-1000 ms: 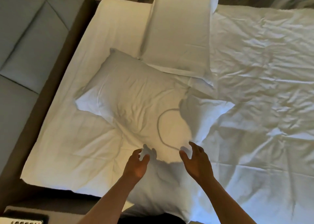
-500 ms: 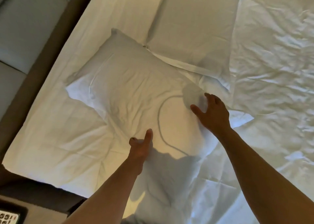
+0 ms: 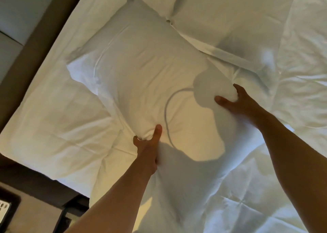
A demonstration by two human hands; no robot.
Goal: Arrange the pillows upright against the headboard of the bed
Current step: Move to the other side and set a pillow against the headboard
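Observation:
A white pillow (image 3: 141, 70) lies slanted on the bed's white sheet (image 3: 53, 126). My left hand (image 3: 147, 146) pinches its near edge, thumb on top and fabric bunched under it. My right hand (image 3: 242, 103) grips the pillow's right corner, fingers wrapped around the stuffing. A second white pillow (image 3: 230, 17) lies flat beyond it, touching the first one's far corner. The padded grey headboard (image 3: 16, 11) runs along the left edge of the view.
A brown bed frame strip (image 3: 44, 43) separates mattress and headboard. The rumpled white duvet (image 3: 292, 73) covers the right side. A dark bedside table (image 3: 10, 208) with a pale object on it sits at the lower left.
Both hands went from hovering open over the pillow to closing on it. My left hand now pinches the near edge, my right hand the right corner. The view moved closer.

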